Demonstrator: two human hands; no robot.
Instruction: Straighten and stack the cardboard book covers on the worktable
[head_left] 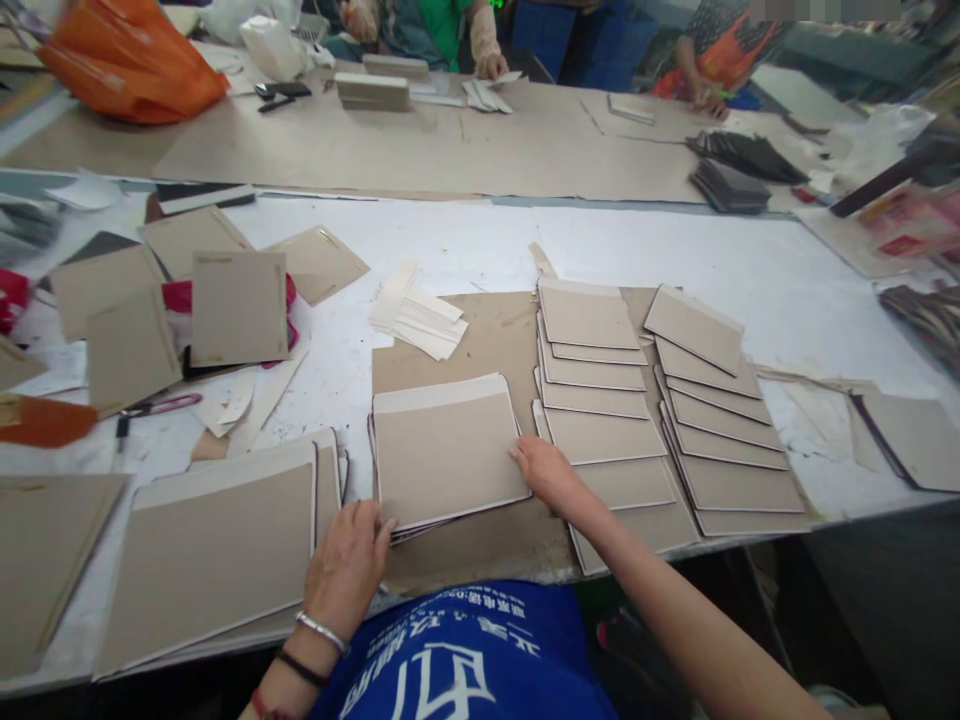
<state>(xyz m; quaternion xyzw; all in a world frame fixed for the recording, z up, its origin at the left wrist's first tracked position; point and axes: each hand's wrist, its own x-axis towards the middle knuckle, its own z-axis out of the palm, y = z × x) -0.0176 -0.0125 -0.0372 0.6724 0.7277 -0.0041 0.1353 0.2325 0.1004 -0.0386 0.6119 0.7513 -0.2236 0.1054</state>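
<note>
A small stack of grey cardboard sheets with white edges (442, 450) lies on a brown board (480, 345) in front of me. My left hand (346, 570) rests at the stack's near left corner, fingers curled against its edge. My right hand (546, 472) touches the stack's right edge with fingers bent onto it. Just right of that hand, two overlapping rows of the same sheets are fanned out, the nearer row (600, 410) and the farther row (720, 420). A larger pile of big grey sheets (217, 550) lies at my left.
Narrow white strips (420, 315) lie behind the stack. Loose grey boards (238, 305), scissors (161, 405) and scraps cover the left side. An orange bag (131, 60) sits far left. Other people work across the far table (450, 140), beside dark sheet stacks (731, 165).
</note>
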